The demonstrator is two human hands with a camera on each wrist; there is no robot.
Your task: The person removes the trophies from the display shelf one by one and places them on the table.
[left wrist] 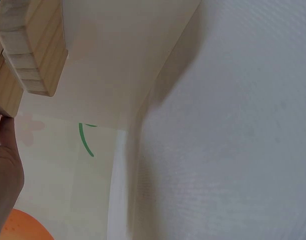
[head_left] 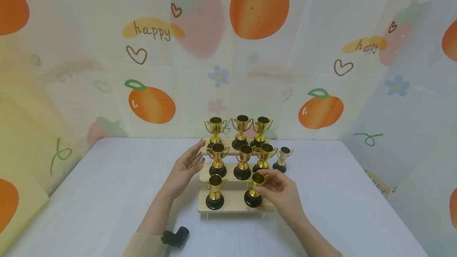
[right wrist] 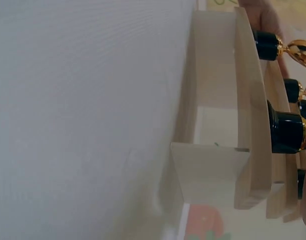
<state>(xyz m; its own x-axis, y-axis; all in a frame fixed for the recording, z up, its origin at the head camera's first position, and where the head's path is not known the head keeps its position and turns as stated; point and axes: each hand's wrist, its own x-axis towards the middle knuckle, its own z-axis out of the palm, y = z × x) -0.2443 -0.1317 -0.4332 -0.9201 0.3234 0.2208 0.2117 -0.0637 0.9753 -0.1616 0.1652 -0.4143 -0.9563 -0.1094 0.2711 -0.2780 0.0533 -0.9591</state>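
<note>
Right hand point(head_left: 282, 193), lower centre-right, pinches a gold trophy cup point(head_left: 254, 198); left hand point(head_left: 183, 173) relaxed, fingers extended. Bumping knuckles could topple the rear trophy point(head_left: 265, 154).

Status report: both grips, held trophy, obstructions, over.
Right grip pinching black-based gold two-handled trophy at pale wooden front shelf. Left grip at left end of tiered wooden stand. No obstruction visible.

The bottom shelf point(head_left: 233, 200) leaves a free gap between its two trophies point(head_left: 214, 201), with middle-row trophies point(head_left: 242, 171) blocking behind.
</note>
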